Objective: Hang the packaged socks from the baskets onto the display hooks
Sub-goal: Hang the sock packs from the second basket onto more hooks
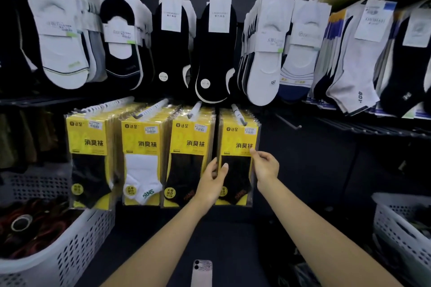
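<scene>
Yellow sock packages hang in rows on display hooks; the rightmost front package [238, 161] holds black socks and hangs from a white-tipped hook [238, 114]. My left hand [211, 182] pinches the left edge of that package between thumb and fingers. Its right edge is held at mid height by the fingertips of my right hand [264, 166]. To the left hang a second black-sock package [190, 161], a white-sock package [141, 163] and another black one [89, 161].
A white perforated basket [77, 247] with dark and red items stands at lower left. Another white basket [401, 233] is at lower right. Loose low-cut socks [263, 53] hang on the upper row. A bare hook [289, 122] sticks out on the right. A phone [202, 272] lies below.
</scene>
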Demonstrator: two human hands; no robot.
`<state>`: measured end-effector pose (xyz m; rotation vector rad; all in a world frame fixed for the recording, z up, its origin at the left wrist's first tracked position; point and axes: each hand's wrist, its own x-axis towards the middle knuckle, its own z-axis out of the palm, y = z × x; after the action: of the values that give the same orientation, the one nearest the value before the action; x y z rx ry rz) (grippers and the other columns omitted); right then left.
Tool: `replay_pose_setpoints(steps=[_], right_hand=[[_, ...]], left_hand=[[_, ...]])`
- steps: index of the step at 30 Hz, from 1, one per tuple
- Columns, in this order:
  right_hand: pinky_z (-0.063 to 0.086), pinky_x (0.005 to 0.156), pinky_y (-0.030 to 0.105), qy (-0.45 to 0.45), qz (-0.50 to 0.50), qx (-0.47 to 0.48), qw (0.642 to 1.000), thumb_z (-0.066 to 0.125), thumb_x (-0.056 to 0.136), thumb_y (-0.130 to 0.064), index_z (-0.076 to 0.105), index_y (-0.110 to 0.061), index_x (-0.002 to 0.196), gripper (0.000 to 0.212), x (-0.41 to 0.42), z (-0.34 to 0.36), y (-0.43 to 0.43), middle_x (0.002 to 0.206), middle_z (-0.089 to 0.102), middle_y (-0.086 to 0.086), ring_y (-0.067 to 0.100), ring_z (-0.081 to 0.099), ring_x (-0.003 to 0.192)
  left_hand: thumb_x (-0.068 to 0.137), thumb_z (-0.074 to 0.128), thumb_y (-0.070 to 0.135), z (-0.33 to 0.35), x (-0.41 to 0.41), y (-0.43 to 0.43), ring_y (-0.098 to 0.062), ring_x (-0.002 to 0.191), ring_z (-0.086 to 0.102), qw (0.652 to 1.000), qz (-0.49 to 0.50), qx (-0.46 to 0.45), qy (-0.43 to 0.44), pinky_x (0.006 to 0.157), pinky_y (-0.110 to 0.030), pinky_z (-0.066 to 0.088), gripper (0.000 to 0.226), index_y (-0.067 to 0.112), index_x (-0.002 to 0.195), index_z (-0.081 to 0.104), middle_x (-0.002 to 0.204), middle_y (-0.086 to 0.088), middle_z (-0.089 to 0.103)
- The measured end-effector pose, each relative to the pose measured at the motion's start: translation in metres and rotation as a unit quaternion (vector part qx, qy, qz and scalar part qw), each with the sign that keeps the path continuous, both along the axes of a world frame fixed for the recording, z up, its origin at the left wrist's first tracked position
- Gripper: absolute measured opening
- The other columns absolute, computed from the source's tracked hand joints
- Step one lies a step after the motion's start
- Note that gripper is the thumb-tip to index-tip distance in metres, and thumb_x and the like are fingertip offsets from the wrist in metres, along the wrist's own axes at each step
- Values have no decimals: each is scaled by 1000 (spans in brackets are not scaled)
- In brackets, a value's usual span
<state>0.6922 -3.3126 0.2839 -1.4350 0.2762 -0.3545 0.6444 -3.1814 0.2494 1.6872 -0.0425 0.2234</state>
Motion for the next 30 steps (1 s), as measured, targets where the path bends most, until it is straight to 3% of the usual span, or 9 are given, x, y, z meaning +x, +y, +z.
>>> replay_pose_setpoints(steps=[7, 15, 18, 20, 22, 24, 26, 28, 30], right_hand=[[50, 96, 36, 15, 41, -35, 998, 68, 87, -24, 62, -11, 103, 21, -42, -56, -17, 109, 65, 7, 18, 61, 103], [51, 72, 25, 204, 162, -74, 963, 62, 89, -4, 62, 1, 99, 10, -174, -221, -37, 89, 64, 10, 25, 60, 89], [43, 60, 16, 293, 180, -94, 934, 59, 88, 6, 59, -4, 85, 10, -226, -285, -44, 71, 63, 1, 24, 52, 78], [41, 65, 24, 370, 203, -146, 895, 65, 87, -5, 57, -9, 79, 12, -256, -322, -51, 74, 57, 1, 20, 52, 79], [37, 71, 26, 429, 226, -193, 853, 69, 85, -14, 60, -9, 82, 11, -279, -350, -61, 80, 53, 5, 18, 53, 81], [38, 71, 23, 460, 240, -219, 826, 71, 84, -20, 66, -3, 94, 20, -292, -370, -71, 88, 58, 8, 17, 55, 83], [40, 61, 19, 486, 271, -204, 805, 70, 85, -18, 69, 0, 94, 21, -297, -380, -76, 88, 63, 9, 12, 56, 73], [42, 58, 15, 507, 297, -167, 792, 73, 83, -22, 69, 1, 100, 29, -297, -383, -75, 96, 64, 10, 12, 58, 78], [44, 76, 20, 525, 313, -148, 777, 74, 79, -36, 66, -4, 111, 46, -296, -387, -73, 112, 64, 10, 18, 59, 99]], left_hand=[[94, 49, 40, -55, -29, 12, -18, 134, 38, 998, -9, 8, 66, 102, -27, 34, 60, 19, 146, 28, 148, -1, 37], [95, 53, 27, -195, -172, 32, -14, 113, 49, 971, 9, 77, 225, 90, -24, 43, 46, 12, 137, 43, 136, -6, 49], [95, 54, 23, -248, -232, 36, -23, 125, 48, 938, 29, 118, 325, 99, -28, 39, 49, 3, 138, 42, 139, -13, 49], [95, 52, 29, -273, -265, 40, -24, 128, 44, 906, 42, 112, 405, 97, -30, 40, 55, 6, 143, 35, 145, -13, 41], [97, 46, 37, -288, -286, 47, -11, 103, 53, 877, 23, 153, 455, 80, -23, 42, 52, 12, 142, 36, 137, -8, 49], [97, 45, 38, -301, -296, 55, 0, 72, 48, 874, 6, 192, 447, 61, -16, 39, 43, 13, 131, 48, 103, 3, 61], [97, 47, 36, -310, -298, 61, 1, 64, 45, 871, 15, 201, 447, 52, -14, 30, 35, 11, 120, 56, 78, 13, 53], [97, 48, 31, -316, -297, 63, -13, 81, 56, 862, 16, 192, 469, 59, -17, 35, 36, 5, 121, 56, 89, 3, 60], [98, 48, 27, -320, -297, 63, -23, 105, 54, 852, 12, 155, 499, 78, -25, 39, 37, 2, 124, 53, 120, -13, 59]])
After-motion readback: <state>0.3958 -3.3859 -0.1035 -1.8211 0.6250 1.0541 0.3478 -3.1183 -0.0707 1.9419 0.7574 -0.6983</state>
